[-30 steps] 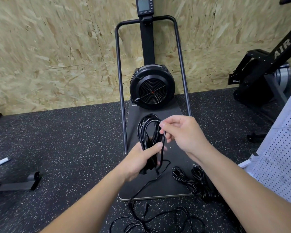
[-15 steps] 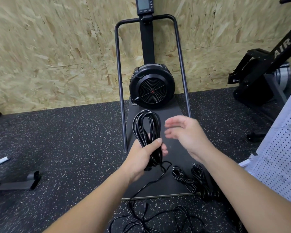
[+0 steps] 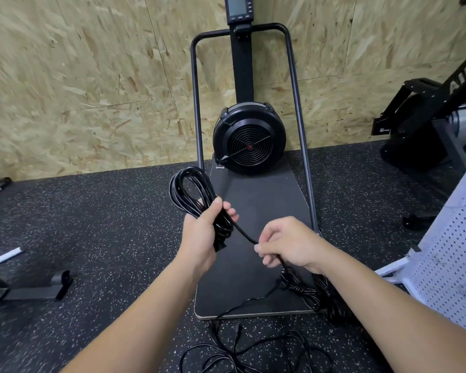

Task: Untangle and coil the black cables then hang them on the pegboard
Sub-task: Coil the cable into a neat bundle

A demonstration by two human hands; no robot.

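Observation:
My left hand (image 3: 202, 235) grips a coil of black cable (image 3: 190, 191), with the loops standing up and leaning left above my fist. From the fist the loose strand (image 3: 244, 234) runs down to the right into my right hand (image 3: 288, 244), which pinches it between thumb and fingers. Below my right hand the strand drops to the floor. Two tied black cable bundles (image 3: 306, 290) lie on the machine's base board, partly hidden by my right forearm. A tangle of loose black cable (image 3: 242, 351) lies on the floor at the bottom. The white pegboard (image 3: 452, 267) stands at the right edge.
A black fan exercise machine (image 3: 249, 141) with a tube frame stands against the chipboard wall, its dark base board (image 3: 256, 211) under my hands. Another black machine (image 3: 428, 117) is at the right. A grey metal foot (image 3: 35, 290) lies on the speckled rubber floor at the left.
My right hand let go near the top of the coil, dropped lower and took hold of the loose strand. The left hand tilted the coil to the left.

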